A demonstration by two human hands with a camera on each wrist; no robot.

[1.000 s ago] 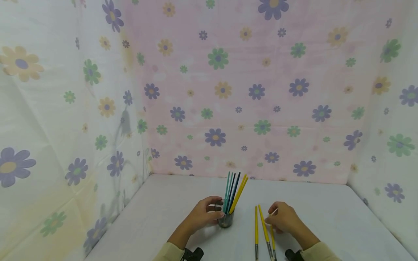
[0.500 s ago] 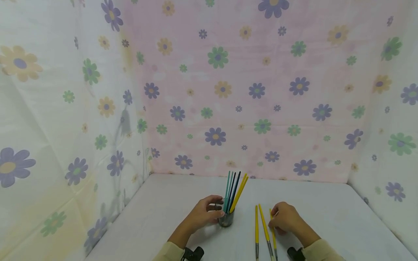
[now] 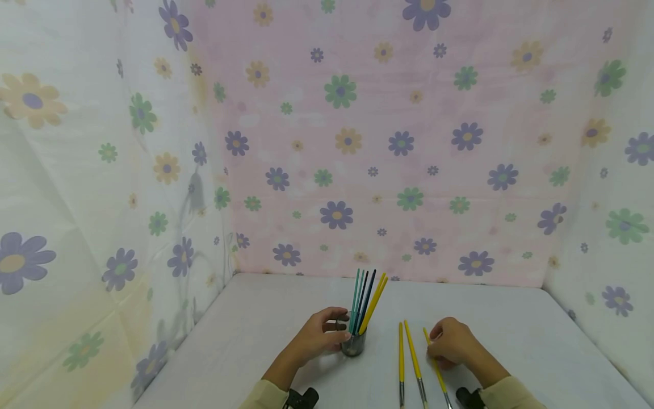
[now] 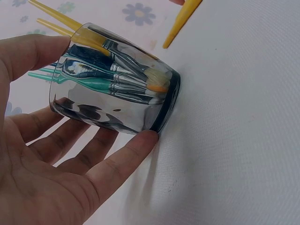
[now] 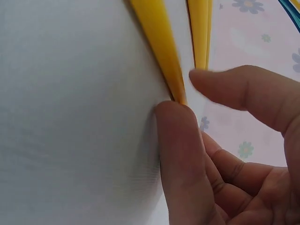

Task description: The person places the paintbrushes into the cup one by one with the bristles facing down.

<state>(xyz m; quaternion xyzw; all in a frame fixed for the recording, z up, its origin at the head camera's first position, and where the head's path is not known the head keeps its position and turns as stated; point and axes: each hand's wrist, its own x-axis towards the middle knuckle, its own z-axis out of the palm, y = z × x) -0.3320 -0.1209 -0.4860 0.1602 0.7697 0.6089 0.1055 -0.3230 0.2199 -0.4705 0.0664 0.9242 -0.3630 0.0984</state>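
My left hand (image 3: 319, 336) holds a clear glass (image 4: 126, 110) on the table, thumb on one side and fingers round the other. Teal, dark blue and yellow paintbrushes (image 3: 374, 304) stand in it, bristles down. My right hand (image 3: 453, 344) is over the handle end of a yellow paintbrush (image 3: 440, 376) lying on the table. In the right wrist view, the index finger touches that handle (image 5: 159, 40), while the thumb (image 5: 243, 84) stands apart from it. Two more yellow paintbrushes, a left one (image 3: 401, 355) and a middle one (image 3: 414, 355), lie to its left.
A white cloth covers the table (image 3: 286, 292). Flower-printed sheets hang behind it (image 3: 357, 170) and along both sides. Each wrist wears a dark camera, such as the left one (image 3: 302, 399).
My right hand has shifted to the right, and the rightmost yellow paintbrush has moved away from the middle one and now lies at a slant. The left hand and glass have stayed in place.
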